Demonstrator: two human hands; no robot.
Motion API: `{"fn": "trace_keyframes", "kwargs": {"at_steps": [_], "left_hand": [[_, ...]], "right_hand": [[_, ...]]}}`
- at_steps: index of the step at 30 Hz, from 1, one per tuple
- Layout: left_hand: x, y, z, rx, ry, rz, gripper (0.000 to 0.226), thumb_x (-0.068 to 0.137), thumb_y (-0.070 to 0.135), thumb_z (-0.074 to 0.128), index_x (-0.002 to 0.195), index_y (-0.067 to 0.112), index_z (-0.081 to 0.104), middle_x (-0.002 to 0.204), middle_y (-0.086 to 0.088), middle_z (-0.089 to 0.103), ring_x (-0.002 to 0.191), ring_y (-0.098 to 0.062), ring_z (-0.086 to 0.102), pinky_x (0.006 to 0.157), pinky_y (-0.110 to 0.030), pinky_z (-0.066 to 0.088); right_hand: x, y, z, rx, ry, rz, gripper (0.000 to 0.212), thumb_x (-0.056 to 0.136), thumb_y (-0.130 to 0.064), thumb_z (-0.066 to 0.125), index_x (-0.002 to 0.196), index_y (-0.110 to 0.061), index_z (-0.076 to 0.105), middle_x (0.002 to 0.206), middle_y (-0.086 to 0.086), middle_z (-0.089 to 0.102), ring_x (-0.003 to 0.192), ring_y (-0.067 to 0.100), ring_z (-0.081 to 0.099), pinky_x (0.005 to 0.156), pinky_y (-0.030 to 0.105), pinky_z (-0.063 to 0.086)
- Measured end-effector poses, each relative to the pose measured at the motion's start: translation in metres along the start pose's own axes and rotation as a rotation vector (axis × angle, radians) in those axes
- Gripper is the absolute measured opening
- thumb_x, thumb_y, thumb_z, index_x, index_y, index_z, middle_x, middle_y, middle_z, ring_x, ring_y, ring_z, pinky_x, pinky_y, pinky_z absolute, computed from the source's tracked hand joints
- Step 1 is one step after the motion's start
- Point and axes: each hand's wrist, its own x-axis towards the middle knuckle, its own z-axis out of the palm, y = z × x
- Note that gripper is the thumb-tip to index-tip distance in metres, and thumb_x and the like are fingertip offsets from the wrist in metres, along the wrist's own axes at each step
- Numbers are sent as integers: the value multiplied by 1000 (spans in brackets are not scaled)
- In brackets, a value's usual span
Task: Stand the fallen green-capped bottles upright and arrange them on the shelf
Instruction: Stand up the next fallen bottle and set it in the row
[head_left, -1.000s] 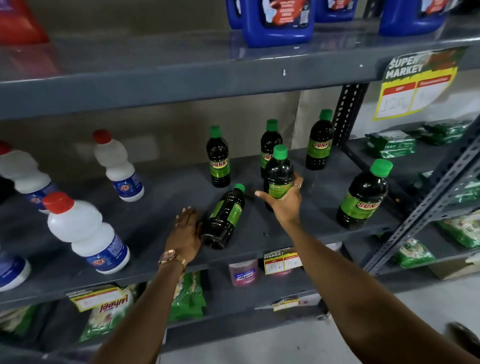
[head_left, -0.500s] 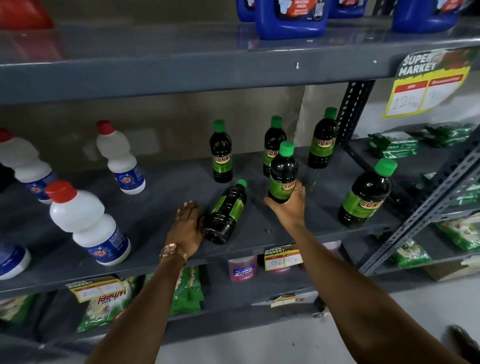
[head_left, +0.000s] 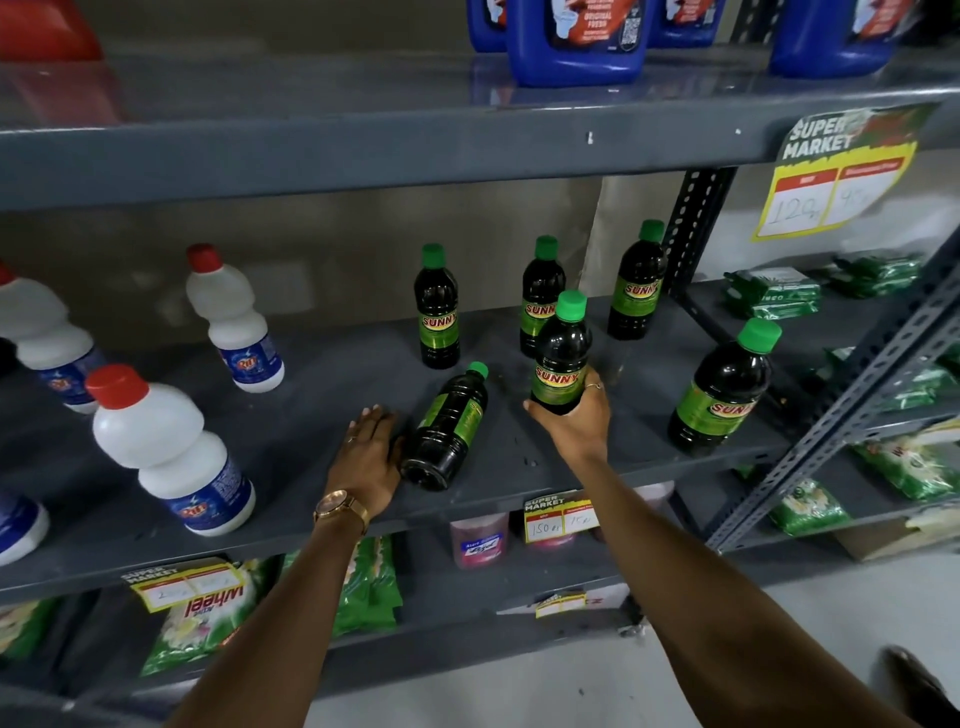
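On the grey metal shelf the right hand is wrapped around the lower body of a dark green-capped bottle, fingers closed over the bottom of its "SUNNY" label, and holds it upright near the middle of the shelf; whether its base touches the shelf cannot be told, since the hand hides it. Just to its left one fallen bottle lies on its side, its base toward the shelf's front edge and its green cap pointing back and to the right. The left hand rests flat and open on the shelf directly beside this bottle's base, fingers spread and pointing toward the back, the thumb side right against the bottle's lower end; it grips nothing, and a gold-coloured watch sits on its wrist. Three more bottles stand upright toward the rear: one at back left, one partly behind the held bottle, and one at back right near the perforated upright post. A fifth bottle stands further forward on the right end of the shelf, well apart from the hands. On the left part of the same shelf stand white bottles with red caps. Blue jugs sit on the shelf above, where a yellow "SUPER MARKET" price tag hangs from the edge.
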Motion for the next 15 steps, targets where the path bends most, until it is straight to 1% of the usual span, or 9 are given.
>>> {"fn": "trace_keyframes", "kwargs": {"at_steps": [2,6,9,11,13,14,15], "left_hand": [[0,-1,0,-3,-8,9,45,98,25,39,141,13,35,155,-13,27,146,-26,16,122,-39,10],[-2,-3,0,-17,-7,20,44,97,23,40,140,13,37,154,-14,28,146,-27,17,122,-39,10],[-2,-4,-1,-14,-2,20,44,97,23,41,140,12,36,154,-14,28,146,-27,18,122,-39,10],[-2,-5,-1,-13,-4,24,45,97,23,40,141,12,35,154,-13,28,146,-27,17,122,-39,10],[-1,-6,-1,-11,-8,23,46,97,23,40,142,13,34,155,-13,26,146,-26,16,122,-39,9],[-1,-8,-1,-12,-7,21,46,97,23,40,142,13,33,155,-13,26,146,-26,16,122,-39,9],[-1,-9,-1,-13,-4,20,46,97,23,40,142,12,33,155,-13,26,146,-27,16,122,-39,10]], "right_hand": [[-3,-1,-2,15,8,1,77,61,-18,87,129,-14,50,118,4,62,111,22,59,98,40,49],[-16,1,-12,20,23,28,81,62,-19,86,132,-17,45,115,-1,64,107,17,59,97,33,47],[-33,7,-27,25,49,14,76,62,-20,87,127,-16,49,102,-8,64,94,10,62,87,25,50],[-45,11,-37,22,46,5,73,62,-21,86,126,-16,51,104,-6,65,94,10,63,82,16,48],[-54,14,-45,27,40,-10,68,63,-21,86,123,-19,53,104,-5,66,93,4,63,76,4,45],[-57,14,-47,28,31,-14,66,63,-21,85,122,-22,54,103,-5,66,93,1,62,74,2,44],[-60,13,-49,24,17,-14,65,64,-21,85,121,-24,53,104,-5,67,94,1,63,74,3,45]]}}
